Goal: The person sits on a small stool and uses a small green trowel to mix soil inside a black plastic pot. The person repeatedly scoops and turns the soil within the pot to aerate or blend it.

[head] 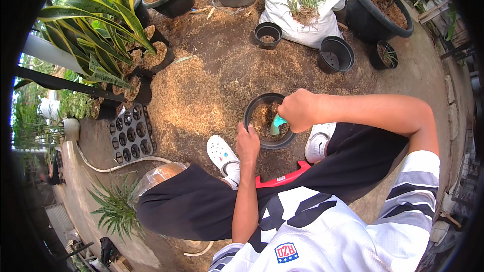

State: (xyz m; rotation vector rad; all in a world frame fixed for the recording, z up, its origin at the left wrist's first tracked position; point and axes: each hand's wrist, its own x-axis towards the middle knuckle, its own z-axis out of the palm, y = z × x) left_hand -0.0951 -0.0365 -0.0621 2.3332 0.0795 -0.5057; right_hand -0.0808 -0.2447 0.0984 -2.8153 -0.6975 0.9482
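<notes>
Between my feet stands a round black plastic plant pot (269,146) with brown, husk-like growing medium (261,115) inside. At its left rim my left hand (248,144) grips the wall, thumb towards the inside. My right hand (298,110) is closed around a turquoise hand trowel (278,124), most of its handle hidden in the fist. The trowel's blade points down into the pot, over the medium. How deep its tip goes I cannot tell.
Beyond the pot are two black pots (267,34) (336,54) and a white woven sack (302,11) carrying a spider-like plant (308,2). Snake plants (102,26) and a seedling tray (130,134) stand left. A red plastic object (281,179) lies close before me; a hose (98,168) curves left.
</notes>
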